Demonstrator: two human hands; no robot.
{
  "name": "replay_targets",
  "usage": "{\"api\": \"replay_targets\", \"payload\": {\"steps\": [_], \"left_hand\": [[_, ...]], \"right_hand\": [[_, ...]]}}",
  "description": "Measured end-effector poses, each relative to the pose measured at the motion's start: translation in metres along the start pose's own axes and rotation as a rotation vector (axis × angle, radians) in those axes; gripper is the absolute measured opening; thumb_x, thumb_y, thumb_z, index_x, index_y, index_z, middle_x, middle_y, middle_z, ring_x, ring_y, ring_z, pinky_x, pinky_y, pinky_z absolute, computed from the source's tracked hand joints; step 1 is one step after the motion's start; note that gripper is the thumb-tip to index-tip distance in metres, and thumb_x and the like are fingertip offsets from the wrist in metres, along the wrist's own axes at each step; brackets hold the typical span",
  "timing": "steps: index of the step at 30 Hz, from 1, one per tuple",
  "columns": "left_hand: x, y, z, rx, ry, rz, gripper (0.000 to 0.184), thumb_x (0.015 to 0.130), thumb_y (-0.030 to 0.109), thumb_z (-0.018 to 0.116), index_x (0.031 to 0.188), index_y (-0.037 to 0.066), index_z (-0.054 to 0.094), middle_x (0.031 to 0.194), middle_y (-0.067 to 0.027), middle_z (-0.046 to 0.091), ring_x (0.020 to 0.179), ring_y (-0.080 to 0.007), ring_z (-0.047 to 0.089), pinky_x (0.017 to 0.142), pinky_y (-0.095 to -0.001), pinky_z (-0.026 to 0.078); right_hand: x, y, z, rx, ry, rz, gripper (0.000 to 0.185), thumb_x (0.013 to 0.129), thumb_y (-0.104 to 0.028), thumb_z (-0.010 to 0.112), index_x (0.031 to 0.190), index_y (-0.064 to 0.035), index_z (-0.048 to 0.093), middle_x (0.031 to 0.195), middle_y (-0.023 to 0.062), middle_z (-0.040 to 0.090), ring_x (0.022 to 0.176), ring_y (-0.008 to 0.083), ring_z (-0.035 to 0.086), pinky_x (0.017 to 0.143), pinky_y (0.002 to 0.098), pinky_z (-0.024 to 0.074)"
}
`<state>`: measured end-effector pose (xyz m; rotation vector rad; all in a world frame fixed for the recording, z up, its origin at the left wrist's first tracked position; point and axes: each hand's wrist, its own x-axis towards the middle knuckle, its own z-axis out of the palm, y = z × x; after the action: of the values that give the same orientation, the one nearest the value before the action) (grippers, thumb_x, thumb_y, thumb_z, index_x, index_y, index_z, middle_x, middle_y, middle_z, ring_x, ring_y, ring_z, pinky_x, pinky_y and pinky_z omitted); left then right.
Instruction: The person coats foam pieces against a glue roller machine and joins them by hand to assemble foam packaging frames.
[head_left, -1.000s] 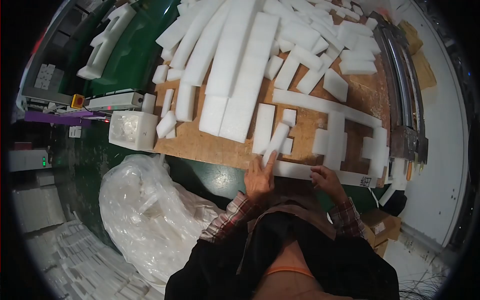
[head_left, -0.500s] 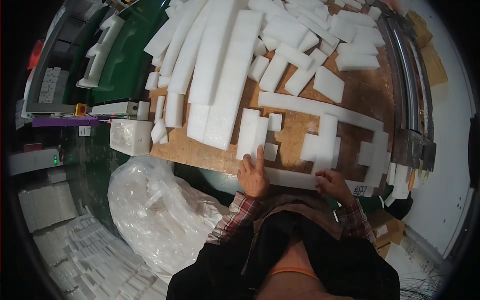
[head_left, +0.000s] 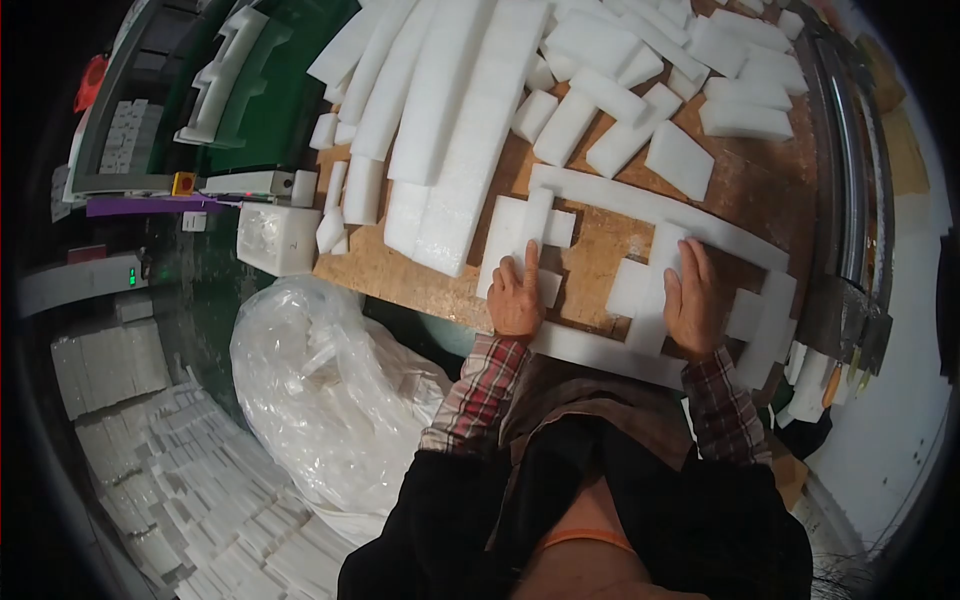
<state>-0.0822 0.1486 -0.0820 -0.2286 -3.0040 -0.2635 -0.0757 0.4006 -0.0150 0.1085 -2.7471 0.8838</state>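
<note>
My left hand (head_left: 516, 300) rests on a narrow white foam strip (head_left: 536, 218), its index finger stretched along it and the other fingers curled. That strip lies on a wider foam block (head_left: 502, 235), with two small foam pieces at its right side. My right hand (head_left: 693, 305) lies with extended fingers on the right part of an upright foam piece (head_left: 648, 310) in the middle of a foam frame. The frame has a long top strip (head_left: 660, 208) and a bottom strip (head_left: 605, 352). A further foam piece (head_left: 770, 335) forms its right side, partly behind my right hand.
Long foam strips (head_left: 455, 150) and many loose foam blocks (head_left: 600, 100) cover the back of the wooden table (head_left: 370, 280). A metal roller (head_left: 850, 170) runs along the right edge. A plastic bag (head_left: 320, 400) and a foam box (head_left: 278, 238) are at the left.
The narrow strip under my left hand has moved up and straightened on the wider block. My right hand has moved up from the bottom strip onto the middle foam piece, its fingers now extended.
</note>
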Motion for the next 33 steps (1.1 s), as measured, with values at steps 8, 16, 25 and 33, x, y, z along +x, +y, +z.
{"api": "replay_targets", "payload": {"steps": [8, 16, 25, 33], "left_hand": [[-0.007, -0.034, -0.013, -0.302, -0.111, 0.096, 0.053, 0.084, 0.016, 0.054, 0.136, 0.016, 0.042, 0.108, -0.0157, 0.045, 0.083, -0.029, 0.049, 0.067, -0.0351, 0.045], [0.105, -0.019, 0.003, -0.463, 0.101, 0.298, 0.047, 0.09, 0.035, 0.045, 0.131, 0.014, 0.047, 0.128, -0.0141, 0.047, 0.109, -0.031, 0.05, 0.092, -0.044, 0.039], [0.089, -0.018, 0.023, -0.137, -0.068, 0.262, 0.063, 0.085, 0.029, 0.046, 0.142, 0.011, 0.026, 0.145, -0.0126, 0.027, 0.133, -0.0284, 0.027, 0.108, -0.0508, 0.019], [0.059, -0.016, 0.018, -0.164, 0.028, 0.243, 0.074, 0.086, 0.049, 0.041, 0.143, 0.006, 0.021, 0.149, -0.0192, 0.017, 0.136, -0.0368, 0.018, 0.108, -0.0504, 0.017]], "right_hand": [[-0.004, 0.043, 0.053, -0.282, -0.115, 0.017, 0.057, 0.087, -0.019, 0.049, 0.137, 0.0017, 0.03, 0.147, 0.0164, 0.02, 0.134, 0.0339, 0.022, 0.109, 0.0462, 0.0157], [-0.007, 0.046, 0.06, -0.291, -0.114, 0.014, 0.063, 0.087, -0.025, 0.048, 0.14, 0.0001, 0.026, 0.149, 0.0164, 0.019, 0.137, 0.0338, 0.017, 0.11, 0.0481, 0.011], [-0.01, 0.043, 0.056, -0.289, -0.144, 0.028, 0.065, 0.086, -0.025, 0.048, 0.14, 0.0022, 0.025, 0.148, 0.019, 0.02, 0.138, 0.0348, 0.015, 0.11, 0.0492, 0.0104], [-0.015, 0.04, 0.058, -0.268, -0.157, 0.056, 0.068, 0.086, -0.027, 0.049, 0.14, 0.0023, 0.022, 0.148, 0.0191, 0.018, 0.138, 0.0355, 0.013, 0.109, 0.0522, 0.0088]]}}
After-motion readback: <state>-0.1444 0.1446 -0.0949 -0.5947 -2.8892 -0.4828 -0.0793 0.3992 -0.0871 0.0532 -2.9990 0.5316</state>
